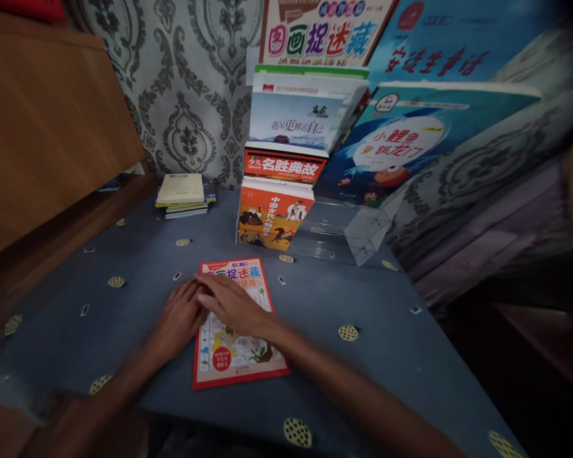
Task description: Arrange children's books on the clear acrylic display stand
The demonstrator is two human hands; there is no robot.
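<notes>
A red-bordered picture book (pixel 241 356) lies flat on the table, its cover with colourful Chinese lettering facing up. My left hand (pixel 184 313) rests at the book's upper left edge, fingers stretched forward and partly on the cover. Across the upper middle of the cover lies my right hand (pixel 233 305), fingers extended to the left and overlapping the left fingertips. Neither hand visibly grasps anything. The hands hide part of the title and the picture beneath.
A clear acrylic stand (pixel 363 238) behind the book holds several upright books, including an orange one (pixel 274 216) and a blue one (pixel 386 146). A small book stack (pixel 182 194) sits at the back left. A wooden panel (pixel 52 121) stands left of the blue-grey tablecloth (pixel 315 362).
</notes>
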